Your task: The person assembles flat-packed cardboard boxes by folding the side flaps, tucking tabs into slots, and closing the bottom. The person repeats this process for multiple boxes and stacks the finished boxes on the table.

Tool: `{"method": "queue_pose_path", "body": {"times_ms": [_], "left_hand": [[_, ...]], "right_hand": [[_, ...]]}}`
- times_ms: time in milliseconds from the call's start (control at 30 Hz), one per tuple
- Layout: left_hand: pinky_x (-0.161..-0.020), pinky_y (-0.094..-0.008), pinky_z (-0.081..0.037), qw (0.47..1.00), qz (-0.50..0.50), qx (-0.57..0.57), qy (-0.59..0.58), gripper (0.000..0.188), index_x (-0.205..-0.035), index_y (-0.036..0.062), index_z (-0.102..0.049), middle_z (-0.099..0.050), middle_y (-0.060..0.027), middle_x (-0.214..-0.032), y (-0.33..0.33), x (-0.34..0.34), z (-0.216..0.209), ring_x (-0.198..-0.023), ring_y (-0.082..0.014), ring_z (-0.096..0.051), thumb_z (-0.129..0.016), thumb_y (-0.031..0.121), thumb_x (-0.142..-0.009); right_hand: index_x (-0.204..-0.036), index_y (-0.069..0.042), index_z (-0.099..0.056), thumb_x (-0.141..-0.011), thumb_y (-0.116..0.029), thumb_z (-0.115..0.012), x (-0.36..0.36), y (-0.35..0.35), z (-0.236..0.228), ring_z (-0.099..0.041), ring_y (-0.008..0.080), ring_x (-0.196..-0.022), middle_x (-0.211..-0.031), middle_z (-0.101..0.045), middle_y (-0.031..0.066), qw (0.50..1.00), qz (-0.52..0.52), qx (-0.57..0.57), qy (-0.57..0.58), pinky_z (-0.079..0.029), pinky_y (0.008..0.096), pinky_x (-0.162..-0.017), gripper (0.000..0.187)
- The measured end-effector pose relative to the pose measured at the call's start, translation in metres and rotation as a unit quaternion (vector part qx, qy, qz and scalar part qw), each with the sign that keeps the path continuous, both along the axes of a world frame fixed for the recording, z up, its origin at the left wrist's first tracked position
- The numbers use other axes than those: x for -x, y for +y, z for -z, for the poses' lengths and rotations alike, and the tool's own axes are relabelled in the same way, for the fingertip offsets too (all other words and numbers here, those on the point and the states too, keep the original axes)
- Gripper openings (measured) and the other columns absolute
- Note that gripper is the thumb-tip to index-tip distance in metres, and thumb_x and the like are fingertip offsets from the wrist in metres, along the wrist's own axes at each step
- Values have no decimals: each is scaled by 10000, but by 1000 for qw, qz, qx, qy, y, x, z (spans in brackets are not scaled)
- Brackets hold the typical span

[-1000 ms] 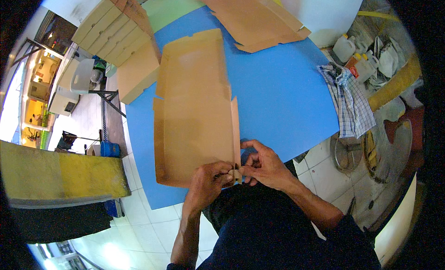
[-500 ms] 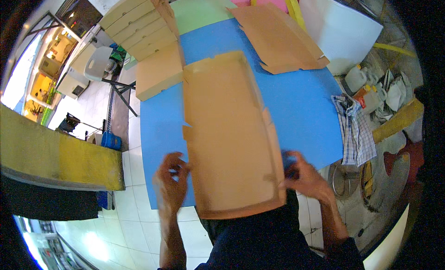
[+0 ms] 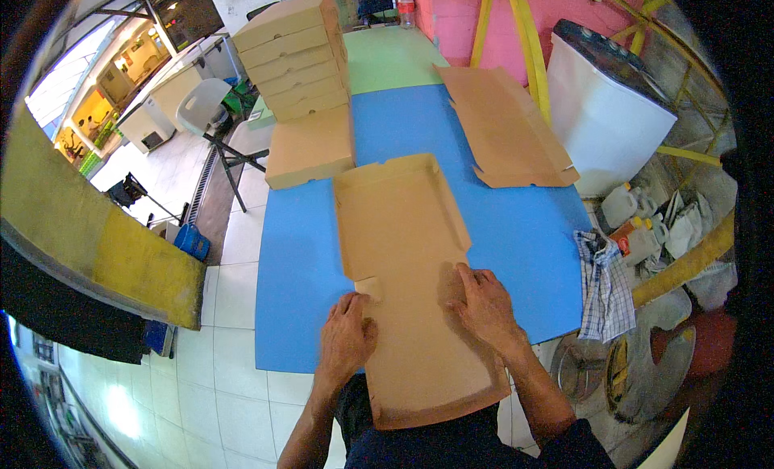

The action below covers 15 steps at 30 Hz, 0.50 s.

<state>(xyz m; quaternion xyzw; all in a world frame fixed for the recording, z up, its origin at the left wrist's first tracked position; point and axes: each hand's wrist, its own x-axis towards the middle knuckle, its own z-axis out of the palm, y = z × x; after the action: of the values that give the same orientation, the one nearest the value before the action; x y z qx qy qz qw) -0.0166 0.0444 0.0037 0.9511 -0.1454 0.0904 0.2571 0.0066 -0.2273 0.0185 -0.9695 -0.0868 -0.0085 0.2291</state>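
Head view, looking down on a blue tabletop.

A flat brown cardboard box blank lies lengthwise before me, far end raised into low walls, near end hanging past the tabletop's edge over my lap.

My left hand lies on the blank's left edge, palm down, just below a small folded tab. Its fingers lie flat and close together on the cardboard, gripping nothing.

My right hand presses flat on the blank right of centre. Its fingers are slightly spread, tips pointing away from me, closed on nothing.

Both forearms come in from the lower edge.

Around it:
- A closed brown box sits on the tabletop at the far left, just beyond the blank's far left corner.
- Behind it, a stack of closed boxes, tilted.
- A pile of flat blanks at the far right of the tabletop, well apart from my hands.
- A checked cloth hangs off the tabletop's right edge.
- A white appliance stands to the right of the tabletop.
- A grey plastic chair stands on the tiled floor at left.
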Motion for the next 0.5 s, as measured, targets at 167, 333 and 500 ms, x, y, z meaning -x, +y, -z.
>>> {"method": "queue_pose_path", "body": {"times_ms": [167,333,500], "left_hand": [[-808,-441,-531,975,-94,200,31,382,-1222,38,-543,-658,-180,-1125,5,-15,6,-979,-361,-640,-631,273,-935],[-862,-405,-515,912,-115,381,102,582,-1377,57,-456,-659,-152,-1242,5,-30,9,-1028,-288,-635,-413,516,-1022],[-835,-387,-512,969,-85,219,80,666,-1425,65,-416,-672,-165,-1227,-6,-36,12,-1044,-311,-653,-293,583,-1026]], "right_hand": [[-1313,-21,-477,-872,-263,-715,-25,-15,7,-615,383,-1078,-1182,-635,224,984,106,-101,-98,-504,460,-904,556],[-1354,-23,-418,-897,-269,-701,-34,-14,7,-612,393,-1100,-1209,-638,216,982,52,-182,-28,-498,464,-914,592],[-1416,-29,-344,-899,-222,-695,-32,5,5,-591,390,-1158,-1233,-627,225,993,31,-109,38,-488,466,-944,654]]}}
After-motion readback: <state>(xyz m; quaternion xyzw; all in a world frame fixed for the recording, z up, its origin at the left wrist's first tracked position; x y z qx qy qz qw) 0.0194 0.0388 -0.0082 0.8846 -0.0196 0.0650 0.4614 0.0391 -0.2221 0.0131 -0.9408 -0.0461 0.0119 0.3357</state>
